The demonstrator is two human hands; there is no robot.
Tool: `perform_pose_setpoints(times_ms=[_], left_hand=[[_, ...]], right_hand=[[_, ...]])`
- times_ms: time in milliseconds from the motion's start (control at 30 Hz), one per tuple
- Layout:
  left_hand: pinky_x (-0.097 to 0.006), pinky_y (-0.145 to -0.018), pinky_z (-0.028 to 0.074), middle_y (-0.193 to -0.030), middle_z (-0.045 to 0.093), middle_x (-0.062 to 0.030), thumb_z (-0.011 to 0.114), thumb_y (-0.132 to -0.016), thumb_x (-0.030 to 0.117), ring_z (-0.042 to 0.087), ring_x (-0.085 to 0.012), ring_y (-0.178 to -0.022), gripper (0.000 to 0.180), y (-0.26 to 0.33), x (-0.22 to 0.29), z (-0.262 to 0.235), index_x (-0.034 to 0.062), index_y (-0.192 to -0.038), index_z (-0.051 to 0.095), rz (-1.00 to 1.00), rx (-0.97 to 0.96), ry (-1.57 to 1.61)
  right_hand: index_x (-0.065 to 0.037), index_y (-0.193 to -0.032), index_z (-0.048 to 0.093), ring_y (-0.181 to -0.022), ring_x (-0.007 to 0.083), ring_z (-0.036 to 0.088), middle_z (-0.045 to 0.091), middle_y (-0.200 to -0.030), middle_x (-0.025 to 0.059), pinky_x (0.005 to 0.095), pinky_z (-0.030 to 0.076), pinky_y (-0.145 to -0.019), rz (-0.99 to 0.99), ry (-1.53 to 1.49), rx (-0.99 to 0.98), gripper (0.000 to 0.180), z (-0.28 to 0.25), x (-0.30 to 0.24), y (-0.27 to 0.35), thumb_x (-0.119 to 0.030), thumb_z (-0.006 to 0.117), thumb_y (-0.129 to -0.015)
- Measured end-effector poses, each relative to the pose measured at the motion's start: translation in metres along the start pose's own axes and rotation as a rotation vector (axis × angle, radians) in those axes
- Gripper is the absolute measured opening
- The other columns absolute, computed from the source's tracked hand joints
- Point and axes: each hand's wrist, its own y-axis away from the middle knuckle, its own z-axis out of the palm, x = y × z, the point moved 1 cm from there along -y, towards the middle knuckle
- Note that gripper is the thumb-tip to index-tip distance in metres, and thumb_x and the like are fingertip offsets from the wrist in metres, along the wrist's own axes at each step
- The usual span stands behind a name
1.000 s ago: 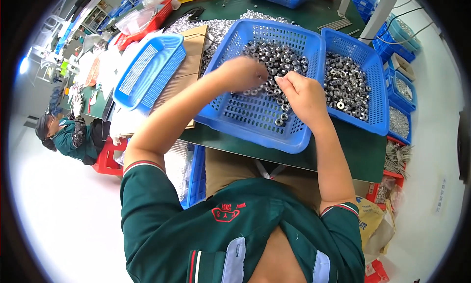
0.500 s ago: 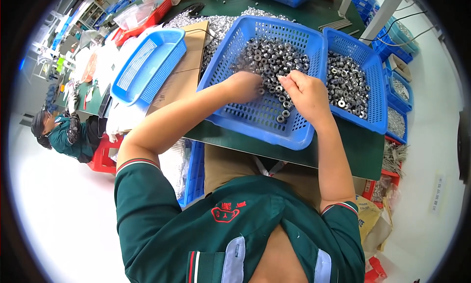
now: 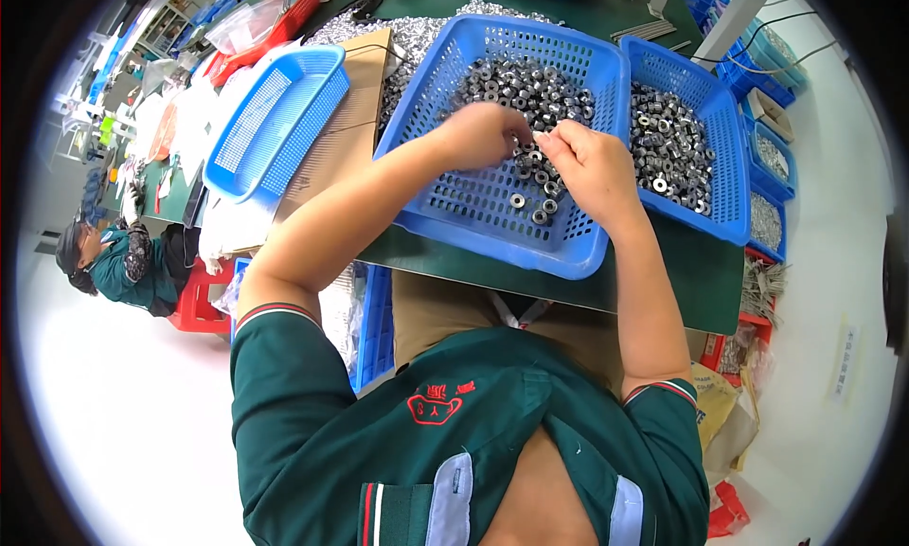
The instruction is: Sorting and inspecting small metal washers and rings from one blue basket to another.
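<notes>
A blue perforated plastic basket (image 3: pixel 473 240) stands at the table's front edge, tilted a little in view. A heap of small metal ring-shaped parts (image 3: pixel 516 82), like thick nuts, fills its far half, and several loose ones lie nearer. Above the heap, my left hand (image 3: pixel 481 136) has its fingers curled downward. Facing it, my right hand (image 3: pixel 595 172) is closed with thumb and forefinger pinched together. The fingertips of both hands are close to each other. Whatever is between the fingers of either hand is too small or hidden to make out.
A second blue basket (image 3: pixel 724 200) holding similar metal parts adjoins on the right. To the left, a light-blue basket (image 3: pixel 241 181) rests by brown cardboard (image 3: pixel 350 110). Shiny small parts (image 3: pixel 417 39) are spread behind. A co-worker (image 3: pixel 123 262) sits far left.
My left hand has moved up and right toward my right hand, away from the basket's left side. A loose ring now shows in the near part of the basket. My right hand stays pinched.
</notes>
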Motion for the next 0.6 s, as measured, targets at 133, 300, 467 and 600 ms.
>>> perform_pose_setpoints(times_ms=[133, 300, 467, 600], left_hand=[[-0.039, -0.077, 0.051, -0.089, 0.069, -0.0128, 0.062, -0.077, 0.015, 0.066, -0.0297, -0.085, 0.021, -0.005, -0.001, -0.006, 0.0118, -0.096, 0.071, 0.062, -0.012, -0.13], [-0.043, -0.075, 0.053, -0.091, 0.068, -0.0129, 0.068, -0.074, 0.019, 0.065, -0.0328, -0.09, 0.022, -0.012, 0.011, 0.018, 0.01, -0.094, 0.068, 0.041, -0.141, -0.41], [-0.044, -0.072, 0.052, -0.086, 0.068, -0.0144, 0.068, -0.075, 0.019, 0.066, -0.0339, -0.086, 0.019, -0.009, 0.007, 0.03, 0.0095, -0.091, 0.067, -0.038, -0.079, -0.442], [-0.033, -0.068, 0.053, -0.084, 0.068, -0.0144, 0.066, -0.081, 0.017, 0.068, -0.0219, -0.078, 0.02, -0.011, 0.007, 0.005, 0.0012, -0.093, 0.066, -0.032, -0.042, 0.197]], right_hand=[[-0.005, -0.074, 0.06, -0.06, 0.0341, 0.059, 0.06, -0.062, 0.0152, 0.0425, 0.043, -0.055, 0.058, -0.041, 0.001, 0.033, 0.0, -0.003, 0.0, -0.034, 0.058, -0.089], [-0.005, -0.076, 0.062, -0.06, 0.0341, 0.06, 0.06, -0.062, 0.0156, 0.0423, 0.043, -0.054, 0.065, -0.051, 0.004, 0.031, -0.001, 0.001, 0.0, -0.033, 0.059, -0.089], [-0.005, -0.076, 0.062, -0.061, 0.0333, 0.061, 0.061, -0.064, 0.015, 0.041, 0.044, -0.055, 0.03, -0.017, 0.023, 0.03, 0.0, -0.003, -0.003, -0.032, 0.059, -0.089], [-0.006, -0.08, 0.065, -0.058, 0.0307, 0.061, 0.062, -0.063, 0.0141, 0.0383, 0.044, -0.052, 0.055, -0.105, 0.033, 0.027, -0.002, -0.004, -0.003, -0.031, 0.059, -0.089]])
